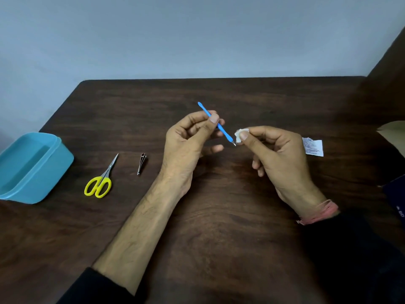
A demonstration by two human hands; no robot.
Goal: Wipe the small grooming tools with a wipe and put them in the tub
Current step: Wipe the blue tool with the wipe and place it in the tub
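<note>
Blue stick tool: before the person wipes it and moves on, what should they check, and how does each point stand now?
1. Left hand grips the blue stick tool: ok.
2. Right hand pinches the wipe: ok.
3. Wipe at the tool's metal tip: ok.
4. Tool wiped clean: cannot tell.
5. Tub open and free of tools: ok.
6. Scissors and nail clipper lie on the table, not yet in the tub: not ok.

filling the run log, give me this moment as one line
left hand: holds blue tool | right hand: pinches wipe at tool tip | scissors, clipper: on table | tub: no tools visible inside
</note>
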